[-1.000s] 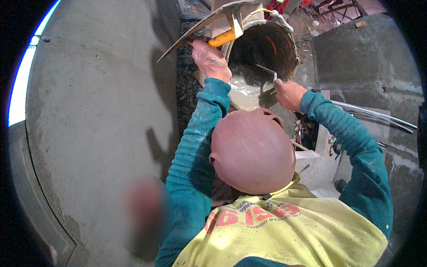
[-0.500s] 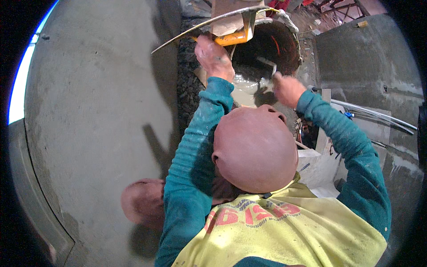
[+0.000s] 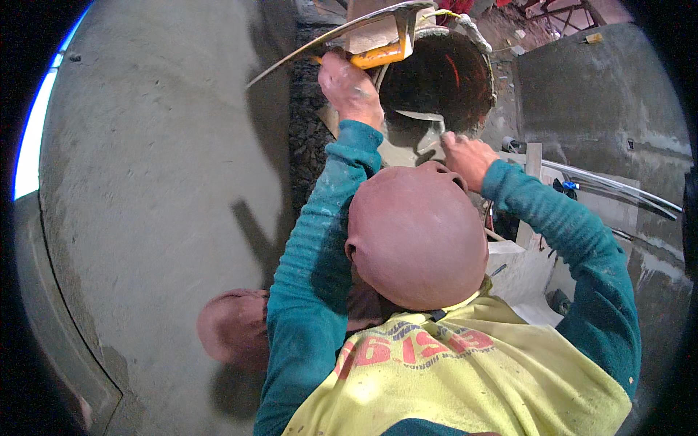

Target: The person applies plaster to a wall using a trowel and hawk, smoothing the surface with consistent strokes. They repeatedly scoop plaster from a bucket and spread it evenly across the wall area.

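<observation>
My left hand (image 3: 350,89) is closed round the orange handle of a plastering float (image 3: 378,57), whose long thin blade is seen nearly edge-on and slants from upper right to lower left. Beyond my wrist a round, dark drum (image 3: 490,83) lies open towards me, with wet grey mortar (image 3: 395,151) at its near side. My right hand (image 3: 469,156) grips a small trowel (image 3: 422,116) by its handle. The trowel's blade points left over the mortar, inside the drum's mouth. Its handle is mostly hidden by my fingers.
A large smooth grey plastered surface (image 3: 160,182) fills the left side. Pale pipes (image 3: 618,187) and an upright board (image 3: 531,190) are at the right, before a dark grey wall (image 3: 603,94). A pale block (image 3: 367,40) stands behind the float. Dark rubble (image 3: 307,131) lies left of the drum.
My right hand has drawn back a little towards me, and the trowel's blade now shows flatter and clearer over the mortar. My left hand and the float have hardly moved.
</observation>
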Demonstrator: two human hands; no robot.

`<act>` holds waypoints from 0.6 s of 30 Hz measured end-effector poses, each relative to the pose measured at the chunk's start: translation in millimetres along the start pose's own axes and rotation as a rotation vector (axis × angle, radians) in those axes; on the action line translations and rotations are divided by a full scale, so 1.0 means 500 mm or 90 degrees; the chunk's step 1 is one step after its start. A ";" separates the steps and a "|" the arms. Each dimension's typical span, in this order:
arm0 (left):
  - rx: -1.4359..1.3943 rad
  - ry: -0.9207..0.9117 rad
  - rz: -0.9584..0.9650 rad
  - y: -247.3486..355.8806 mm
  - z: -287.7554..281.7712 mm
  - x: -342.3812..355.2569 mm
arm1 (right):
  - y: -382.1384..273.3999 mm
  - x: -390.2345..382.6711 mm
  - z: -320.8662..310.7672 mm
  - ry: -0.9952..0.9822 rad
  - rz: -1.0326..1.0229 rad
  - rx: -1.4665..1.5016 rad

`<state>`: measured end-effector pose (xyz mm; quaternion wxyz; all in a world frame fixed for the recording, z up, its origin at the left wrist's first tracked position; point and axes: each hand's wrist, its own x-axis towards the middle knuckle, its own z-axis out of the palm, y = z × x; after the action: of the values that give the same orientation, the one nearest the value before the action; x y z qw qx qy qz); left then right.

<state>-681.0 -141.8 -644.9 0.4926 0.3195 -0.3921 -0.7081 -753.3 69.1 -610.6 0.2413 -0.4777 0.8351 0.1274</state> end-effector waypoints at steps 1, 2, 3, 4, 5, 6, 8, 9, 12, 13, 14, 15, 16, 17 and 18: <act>0.100 0.001 0.111 -0.009 -0.011 0.006 | 0.002 -0.005 -0.009 -0.020 -0.010 -0.008; 0.199 0.002 0.220 -0.024 -0.023 0.005 | 0.014 -0.002 -0.046 -0.066 -0.024 -0.005; 0.211 0.010 0.238 -0.038 -0.033 0.006 | 0.015 0.014 -0.052 -0.004 -0.022 0.006; 0.228 0.018 0.252 -0.048 -0.040 0.003 | 0.021 0.027 -0.044 0.053 -0.016 0.023; 0.145 0.020 0.172 -0.034 -0.018 -0.003 | 0.035 0.033 -0.042 0.112 0.006 0.037; 0.064 0.023 0.090 -0.018 0.004 -0.008 | 0.045 0.053 -0.027 0.144 0.020 0.045; 0.030 0.021 0.044 -0.011 0.010 -0.005 | 0.022 0.041 0.011 0.085 0.032 0.031; 0.074 0.016 0.082 -0.009 0.006 -0.001 | 0.006 0.032 0.026 0.056 0.031 0.026; -0.022 0.061 0.072 0.017 0.010 0.018 | -0.005 0.007 -0.041 -0.033 -0.014 0.019; 0.108 0.073 0.181 -0.009 -0.017 0.028 | -0.014 0.004 -0.074 -0.058 -0.017 0.035; 0.171 0.065 0.214 -0.018 -0.024 0.026 | 0.006 0.004 -0.079 -0.029 -0.032 0.045; 0.237 0.062 0.252 -0.025 -0.033 0.026 | 0.023 0.018 -0.077 0.009 -0.021 0.038; 0.229 0.045 0.225 -0.021 -0.027 0.022 | 0.050 0.035 -0.069 0.048 -0.002 0.031; 0.183 0.037 0.177 -0.019 -0.023 0.021 | 0.069 0.051 -0.063 0.088 0.020 0.021; 0.136 0.033 0.127 -0.019 -0.018 0.014 | 0.083 0.066 -0.045 0.125 0.064 0.040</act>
<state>-679.9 -148.6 -657.8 0.5339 0.3477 -0.4819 -0.6015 -809.2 55.9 -609.5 0.1669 -0.4374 0.8812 0.0655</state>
